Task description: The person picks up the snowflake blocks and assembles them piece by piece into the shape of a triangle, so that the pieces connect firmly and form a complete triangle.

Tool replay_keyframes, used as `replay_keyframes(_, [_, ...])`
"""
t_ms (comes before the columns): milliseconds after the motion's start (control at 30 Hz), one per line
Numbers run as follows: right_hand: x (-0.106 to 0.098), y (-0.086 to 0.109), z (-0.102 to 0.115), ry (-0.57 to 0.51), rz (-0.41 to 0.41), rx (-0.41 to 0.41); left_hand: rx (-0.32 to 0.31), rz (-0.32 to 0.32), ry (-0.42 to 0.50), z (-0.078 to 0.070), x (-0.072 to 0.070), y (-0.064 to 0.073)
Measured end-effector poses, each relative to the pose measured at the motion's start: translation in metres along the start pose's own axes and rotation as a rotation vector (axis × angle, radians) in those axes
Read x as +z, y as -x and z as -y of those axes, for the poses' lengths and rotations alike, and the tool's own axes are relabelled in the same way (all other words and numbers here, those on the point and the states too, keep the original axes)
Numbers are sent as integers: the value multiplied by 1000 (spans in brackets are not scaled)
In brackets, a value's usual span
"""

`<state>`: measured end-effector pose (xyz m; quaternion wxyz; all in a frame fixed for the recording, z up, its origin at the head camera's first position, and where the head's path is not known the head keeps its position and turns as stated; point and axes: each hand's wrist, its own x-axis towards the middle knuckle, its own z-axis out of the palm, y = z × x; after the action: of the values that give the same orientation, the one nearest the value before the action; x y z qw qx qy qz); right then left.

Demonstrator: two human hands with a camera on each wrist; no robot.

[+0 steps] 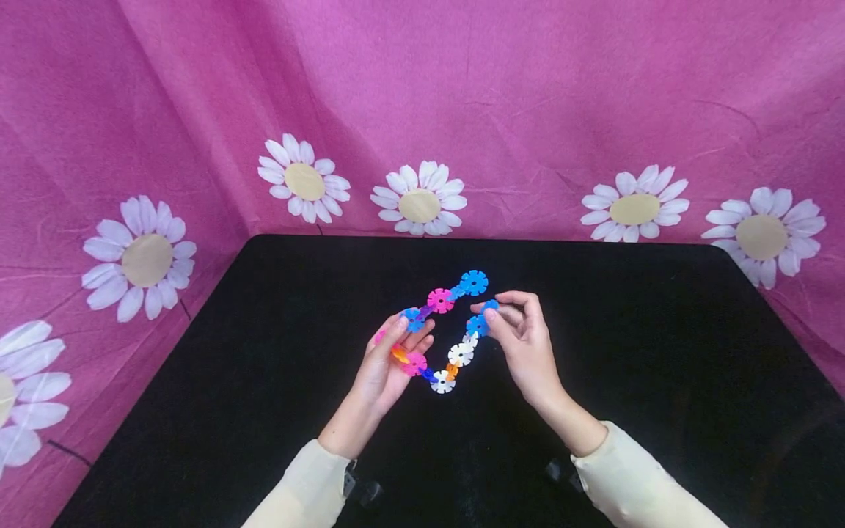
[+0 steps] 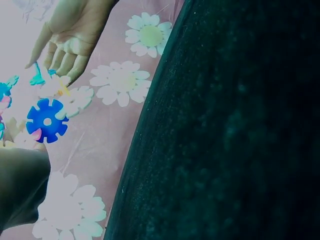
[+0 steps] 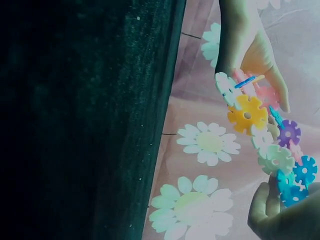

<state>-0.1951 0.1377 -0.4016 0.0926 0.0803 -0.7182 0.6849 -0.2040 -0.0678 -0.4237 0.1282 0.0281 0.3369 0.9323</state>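
Both hands hold one curved chain of slotted, flower-shaped plastic discs, a white disc [image 1: 461, 355] among them. My left hand [image 1: 379, 374] grips the chain's left bend, with the thumb beside a blue disc [image 1: 414, 320] and a pink disc [image 1: 415, 364] below. From there one arm of the chain runs past another pink disc [image 1: 440, 301] to a blue end disc [image 1: 474, 282]. My right hand [image 1: 530, 348] pinches the blue disc [image 1: 491, 304] at the other end between thumb and fingers. In the right wrist view an orange disc [image 3: 248, 115] and a purple disc [image 3: 289, 132] show in the chain.
A black table [image 1: 297, 293] lies under the hands. Behind it and along the left hangs a pink cloth [image 1: 528, 95] printed with large white daisies. Pale sleeves [image 1: 304, 484] cover both forearms, and dark wrist-worn devices [image 1: 361, 490] sit under the cuffs.
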Motion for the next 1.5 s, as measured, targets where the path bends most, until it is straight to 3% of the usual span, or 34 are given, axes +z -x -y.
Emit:
replay_keyframes(133, [2, 0, 2, 42, -5, -48, -8, 74, -8, 1, -1, 1])
replay_keyframes(300, [3, 0, 5, 101, -22, -67, 4, 182, -95, 1, -5, 2])
replay_keyframes(600, [-3, -2, 6, 143, -19, -73, -19, 159, -430, 0, -8, -1])
replay_keyframes(833, [-7, -5, 5, 228, -1, -61, 8, 239, -802, -6, -10, -4])
replay_keyframes(1000, [-9, -6, 6, 270, 4, -53, -19, 302, -897, -7, -8, -4])
replay_keyframes(1233, [-8, -5, 5, 314, 30, -77, -39, 321, -1008, -10, -4, -2])
replay_keyframes(1367, [-6, -4, 2, 355, 60, -108, 17, 293, -1105, -13, 0, -1])
replay_keyframes(1500, [-5, -3, -1, 413, 74, -157, 202, 238, -1135, -16, 7, -5])
